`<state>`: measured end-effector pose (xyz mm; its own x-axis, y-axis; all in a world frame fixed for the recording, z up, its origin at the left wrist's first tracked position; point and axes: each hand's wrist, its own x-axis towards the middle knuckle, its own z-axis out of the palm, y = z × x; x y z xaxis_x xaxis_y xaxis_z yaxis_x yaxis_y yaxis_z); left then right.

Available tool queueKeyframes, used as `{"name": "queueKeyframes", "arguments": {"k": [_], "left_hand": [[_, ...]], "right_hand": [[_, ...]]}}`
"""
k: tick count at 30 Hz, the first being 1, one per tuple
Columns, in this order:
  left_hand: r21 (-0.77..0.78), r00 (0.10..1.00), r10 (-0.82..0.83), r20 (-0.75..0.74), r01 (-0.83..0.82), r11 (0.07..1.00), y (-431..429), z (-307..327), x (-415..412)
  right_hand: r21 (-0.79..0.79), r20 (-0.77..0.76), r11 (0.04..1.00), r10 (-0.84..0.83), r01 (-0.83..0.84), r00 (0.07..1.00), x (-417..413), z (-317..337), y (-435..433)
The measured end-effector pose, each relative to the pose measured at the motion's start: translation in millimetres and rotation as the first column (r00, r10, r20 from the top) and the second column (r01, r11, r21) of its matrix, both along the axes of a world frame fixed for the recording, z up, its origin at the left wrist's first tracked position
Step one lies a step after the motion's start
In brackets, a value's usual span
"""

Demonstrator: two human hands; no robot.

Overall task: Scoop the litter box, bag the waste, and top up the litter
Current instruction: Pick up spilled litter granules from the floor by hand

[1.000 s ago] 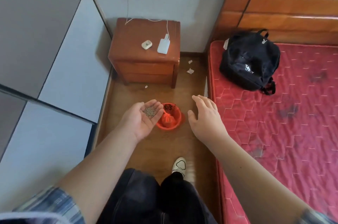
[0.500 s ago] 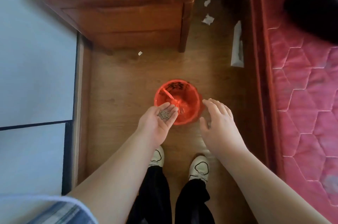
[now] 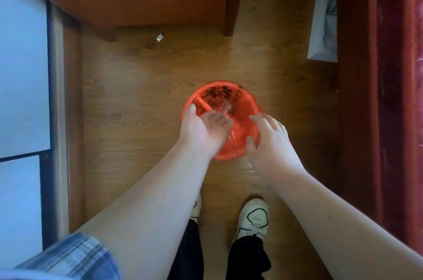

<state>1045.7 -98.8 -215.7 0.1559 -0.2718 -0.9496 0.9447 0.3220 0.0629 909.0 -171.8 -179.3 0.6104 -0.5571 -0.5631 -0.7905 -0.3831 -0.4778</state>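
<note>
The left hand (image 3: 203, 129) should tilt slowly, low over the middle of the red bag (image 3: 242, 108), so that no grey granules (image 3: 218, 119) fall on the wooden floor (image 3: 137, 101) around it. It is cupped, palm up, carrying the granules above the bag's near edge. The right hand (image 3: 270, 140) is spread at the rim; whether it touches, I cannot tell.

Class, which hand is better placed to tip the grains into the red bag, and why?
Left: the left hand carries the grains over the red bag; the right hand holds none.
</note>
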Motion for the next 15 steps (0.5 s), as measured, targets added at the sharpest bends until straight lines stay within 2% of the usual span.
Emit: {"name": "queueKeyframes", "arguments": {"k": [2,8,15], "left_hand": [[-0.027,1.0,0.022,-0.015,-0.022,0.999,-3.3,7.2,5.1],[-0.045,0.998,-0.056,-0.029,0.055,0.997,-2.4,30.3,8.1],[-0.114,0.962,-0.273,-0.022,0.269,0.956,17.5,44.2,13.5]], "right_hand": [[0.013,-0.002,1.0,0.009,-0.009,1.0,3.0,3.1,-3.2],[0.015,0.014,1.0,-0.005,0.005,1.0,12.1,16.1,-10.4],[0.037,0.066,0.999,0.001,-0.003,0.998,20.2,22.7,-2.6]]}}
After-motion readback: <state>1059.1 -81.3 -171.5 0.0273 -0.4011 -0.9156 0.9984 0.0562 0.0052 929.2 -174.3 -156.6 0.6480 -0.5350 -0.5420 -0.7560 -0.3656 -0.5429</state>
